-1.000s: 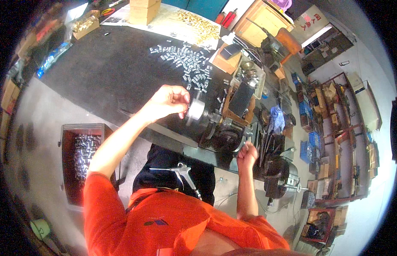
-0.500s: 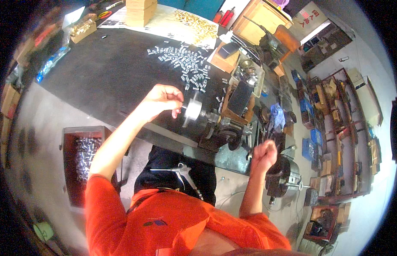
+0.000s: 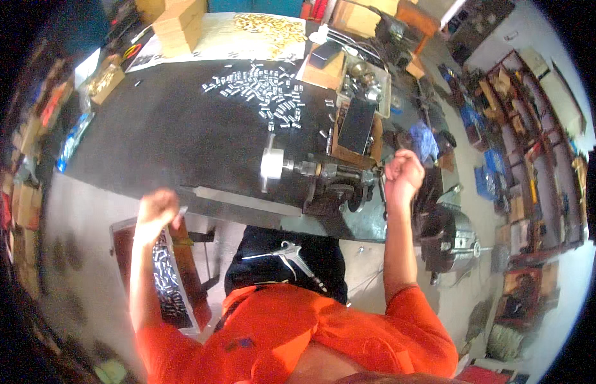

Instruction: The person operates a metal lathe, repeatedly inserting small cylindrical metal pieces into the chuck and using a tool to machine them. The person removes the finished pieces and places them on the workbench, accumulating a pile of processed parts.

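My left hand (image 3: pixel 158 210), smeared by motion, hangs over the box (image 3: pixel 201 310) of small metal parts (image 3: pixel 165 272) below the bench's front edge. Its fingers look curled; a tiny bright spot shows beside them. My right hand (image 3: pixel 405 171) is closed in a fist at the right end of a small bench machine (image 3: pixel 339 187). What that fist grips is hidden. A white disc-shaped piece (image 3: pixel 272 164) sits at the machine's left end, with thin blurred blades above and below it. Beyond it, many small silver cylinders (image 3: pixel 266 89) lie loose on the dark bench (image 3: pixel 138 137).
An air blow gun (image 3: pixel 288 254) lies across my lap. Brass pieces (image 3: pixel 269 31) are spread on paper at the back, beside stacked wooden blocks (image 3: pixel 177 29). A tray of metal fittings (image 3: pixel 386 96) and a blue bag (image 3: pixel 424 142) stand right. Another machine (image 3: pixel 448 232) is near my right arm.
My left hand has moved from the white disc down and left, to above the parts box. My right fist has moved up and forward, beside the machine's right end. The view has shifted.
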The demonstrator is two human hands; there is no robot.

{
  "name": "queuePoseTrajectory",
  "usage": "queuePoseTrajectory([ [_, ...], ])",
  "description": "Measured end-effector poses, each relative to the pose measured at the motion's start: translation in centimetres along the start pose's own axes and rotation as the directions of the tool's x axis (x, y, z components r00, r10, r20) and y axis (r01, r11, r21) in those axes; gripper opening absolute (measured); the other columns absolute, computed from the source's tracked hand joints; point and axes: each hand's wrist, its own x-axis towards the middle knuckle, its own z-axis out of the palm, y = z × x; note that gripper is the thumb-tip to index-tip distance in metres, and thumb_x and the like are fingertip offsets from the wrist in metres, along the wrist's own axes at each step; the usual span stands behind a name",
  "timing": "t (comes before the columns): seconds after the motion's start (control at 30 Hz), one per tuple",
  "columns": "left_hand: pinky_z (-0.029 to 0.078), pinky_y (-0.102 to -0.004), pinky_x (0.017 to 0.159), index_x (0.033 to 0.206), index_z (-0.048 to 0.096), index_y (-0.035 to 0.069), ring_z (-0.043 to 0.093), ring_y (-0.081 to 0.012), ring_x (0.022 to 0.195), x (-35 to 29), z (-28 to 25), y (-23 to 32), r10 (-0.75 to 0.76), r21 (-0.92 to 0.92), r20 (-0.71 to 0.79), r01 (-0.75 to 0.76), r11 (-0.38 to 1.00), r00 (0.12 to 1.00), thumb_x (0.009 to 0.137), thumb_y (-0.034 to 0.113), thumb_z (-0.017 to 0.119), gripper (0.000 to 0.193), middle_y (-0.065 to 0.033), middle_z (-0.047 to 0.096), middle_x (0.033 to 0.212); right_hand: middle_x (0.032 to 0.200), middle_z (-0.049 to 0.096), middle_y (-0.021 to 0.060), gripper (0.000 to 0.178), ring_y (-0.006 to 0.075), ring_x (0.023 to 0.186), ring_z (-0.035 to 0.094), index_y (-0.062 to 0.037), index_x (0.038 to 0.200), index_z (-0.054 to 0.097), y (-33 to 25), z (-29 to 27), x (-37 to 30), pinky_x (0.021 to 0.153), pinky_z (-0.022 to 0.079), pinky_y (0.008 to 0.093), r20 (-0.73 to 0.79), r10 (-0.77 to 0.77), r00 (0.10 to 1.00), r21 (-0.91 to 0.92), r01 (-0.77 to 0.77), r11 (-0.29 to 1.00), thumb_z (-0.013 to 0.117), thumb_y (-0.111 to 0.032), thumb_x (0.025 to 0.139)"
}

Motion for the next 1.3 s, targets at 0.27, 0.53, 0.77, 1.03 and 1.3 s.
queuePoseTrajectory([
  [0.27, 0.04, -0.034, 0.051, 0.068, 0.054, 0.004, 0.052, -0.0301, 0.056, -7.9, -5.7, -6.3, -0.039, 0.871, -0.132, 0.135, 0.471, 0.99, 0.064, 0.008, 0.059, 0.007, -0.0129, 0.055, 0.063, 0.051, 0.038, -0.0015, 0.024, 0.0077, 0.038, 0.031, -0.0015, 0.071, 0.051, 0.2, -4.3, -8.7, 0.032, 0.025, 0.0211, -0.076, 0.288, 0.954, 0.084, -0.282, 0.956, 0.055, -0.025, 0.074],
  [0.53, 0.046, -0.0278, 0.062, 0.088, 0.059, 0.001, 0.059, -0.0165, 0.065, 12.1, 11.2, -1.2, 0.296, 0.421, 0.261, -0.384, 0.822, 0.919, 0.071, 0.004, 0.052, 0.019, -0.0117, 0.062, 0.073, 0.05, 0.037, -0.0034, 0.011, 0.0062, 0.038, 0.03, -0.0029, 0.076, 0.05, 5.4, -4.2, -4.5, 0.034, 0.021, 0.021, -0.227, 0.399, 0.888, 0.073, -0.393, 0.916, 0.042, -0.009, 0.081],
  [0.77, 0.046, -0.0407, 0.065, 0.1, 0.055, 0.007, 0.058, -0.0329, 0.076, 22.8, 23.5, -0.8, 0.294, 0.592, 0.356, -0.458, 0.663, 0.887, 0.07, 0.009, 0.05, 0.03, -0.0194, 0.059, 0.08, 0.052, 0.037, -0.003, 0.009, 0.0056, 0.041, 0.028, -0.0025, 0.078, 0.049, 5.1, -5.2, -7.1, 0.036, 0.021, 0.0201, -0.193, 0.41, 0.891, 0.22, -0.368, 0.903, 0.046, -0.011, 0.078],
  [1.03, 0.046, -0.0428, 0.067, 0.089, 0.06, 0.006, 0.058, -0.0335, 0.076, 24.4, 24.6, -1.7, 0.19, 0.772, 0.428, -0.466, 0.431, 0.884, 0.071, 0.015, 0.052, 0.021, -0.0178, 0.06, 0.078, 0.052, 0.034, -0.0033, 0.009, 0.0056, 0.042, 0.026, -0.0015, 0.08, 0.048, 5.1, -5.5, -7.2, 0.037, 0.021, 0.0207, -0.113, 0.442, 0.89, 0.244, -0.406, 0.881, 0.046, -0.009, 0.075],
  [1.3, 0.047, -0.0256, 0.064, 0.092, 0.057, -0.007, 0.059, -0.0149, 0.066, 14.1, 12.6, 1.0, 0.083, -0.183, 0.194, -0.047, 0.982, 0.977, 0.074, 0.002, 0.058, 0.02, -0.012, 0.061, 0.076, 0.053, 0.031, -0.0044, 0.008, 0.0058, 0.042, 0.026, -0.005, 0.075, 0.05, 5.3, -5.7, -7.8, 0.038, 0.021, 0.0206, -0.147, 0.437, 0.887, 0.291, -0.383, 0.877, 0.046, -0.012, 0.075],
])
